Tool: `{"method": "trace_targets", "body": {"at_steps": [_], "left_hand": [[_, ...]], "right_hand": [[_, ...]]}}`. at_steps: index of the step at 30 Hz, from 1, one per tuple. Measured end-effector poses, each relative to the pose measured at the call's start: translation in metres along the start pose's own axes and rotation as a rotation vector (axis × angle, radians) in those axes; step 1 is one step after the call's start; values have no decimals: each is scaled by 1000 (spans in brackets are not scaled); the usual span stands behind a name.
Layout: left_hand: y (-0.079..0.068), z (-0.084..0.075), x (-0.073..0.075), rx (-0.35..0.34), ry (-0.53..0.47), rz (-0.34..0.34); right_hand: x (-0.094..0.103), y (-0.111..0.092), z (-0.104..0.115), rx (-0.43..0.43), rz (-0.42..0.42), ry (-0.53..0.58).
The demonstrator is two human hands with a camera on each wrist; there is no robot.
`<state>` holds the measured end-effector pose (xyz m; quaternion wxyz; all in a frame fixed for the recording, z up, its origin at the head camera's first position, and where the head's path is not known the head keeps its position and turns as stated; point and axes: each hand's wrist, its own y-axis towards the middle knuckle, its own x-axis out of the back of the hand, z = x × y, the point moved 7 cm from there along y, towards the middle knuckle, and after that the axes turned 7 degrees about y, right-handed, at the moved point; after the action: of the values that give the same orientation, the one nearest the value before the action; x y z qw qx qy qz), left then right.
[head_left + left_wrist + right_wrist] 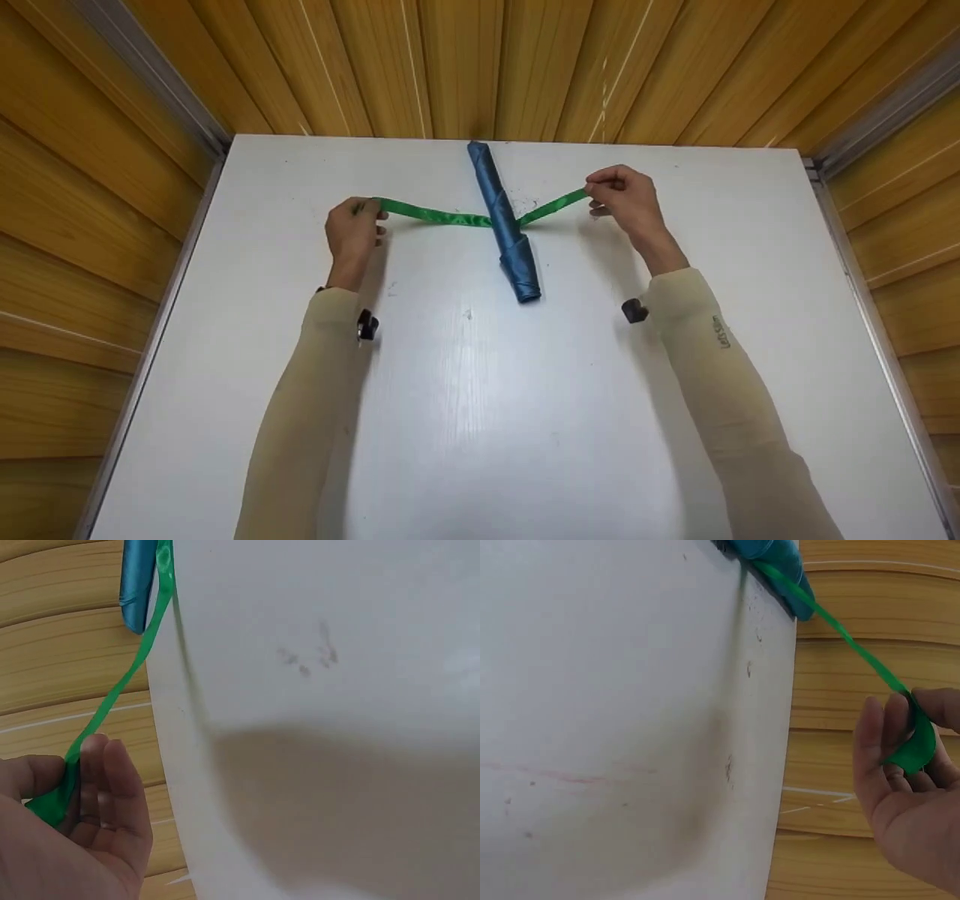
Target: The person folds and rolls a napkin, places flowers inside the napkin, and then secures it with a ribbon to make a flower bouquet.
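The green ribbon (435, 216), probably light, limp and slippery, best gripped near its ends, is overlain by the blue roll (506, 223) on the bench (480, 420); its ends are pinched by the fingers of the left hand (351, 231) and right hand (630, 202).

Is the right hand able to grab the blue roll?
Probably yes: only the green ribbon stretches between the right hand and the blue roll, but the fingers pinching the ribbon may have to let go.

Soft shadows and glare cross the tabletop (457, 442).
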<state>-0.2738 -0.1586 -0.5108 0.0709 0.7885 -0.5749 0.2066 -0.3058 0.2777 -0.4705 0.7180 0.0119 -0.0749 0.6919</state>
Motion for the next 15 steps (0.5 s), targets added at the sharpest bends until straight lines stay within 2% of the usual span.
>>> {"method": "trace_targets", "body": {"at_steps": [4,7,11,15], "left_hand": [[-12,0,-7,-8,-30,35],[-23,3,-15,5,-45,77],[-38,7,-23,16,-56,110],[-50,7,-25,-9,-51,92]], "right_hand": [[-6,-2,13,54,-81,-15],[-15,-6,23,78,-106,-43],[-35,-13,38,153,-74,-95],[-59,-23,53,239,-15,-177]]}}
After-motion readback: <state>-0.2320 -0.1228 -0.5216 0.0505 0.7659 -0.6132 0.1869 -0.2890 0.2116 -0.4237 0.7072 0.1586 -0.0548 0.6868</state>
